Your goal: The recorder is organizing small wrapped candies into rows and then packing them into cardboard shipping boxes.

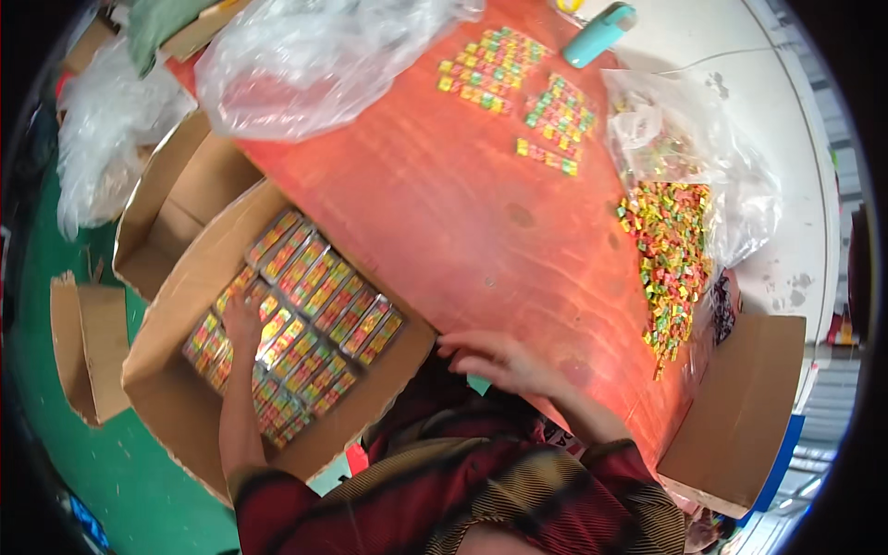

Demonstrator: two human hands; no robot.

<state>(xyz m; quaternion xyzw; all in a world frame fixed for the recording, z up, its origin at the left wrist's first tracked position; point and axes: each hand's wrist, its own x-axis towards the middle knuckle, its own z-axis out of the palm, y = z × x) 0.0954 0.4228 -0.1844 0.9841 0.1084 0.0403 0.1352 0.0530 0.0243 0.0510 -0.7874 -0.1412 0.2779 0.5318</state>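
Note:
My left hand reaches down into a large cardboard box, its fingers outstretched on the packs at the left side. Rows of clear plastic packs fill the box floor, each showing small red, yellow and green wrapped pieces. Whether a pack is pinched under the fingertips is hard to see. My right hand hovers by the table's near edge, beside the box's right corner. Its fingers are apart and hold nothing.
On the red table lie a heap of small wrapped pieces, neat rows of them, a plastic sheet and a turquoise bottle. Cardboard boxes stand left and right.

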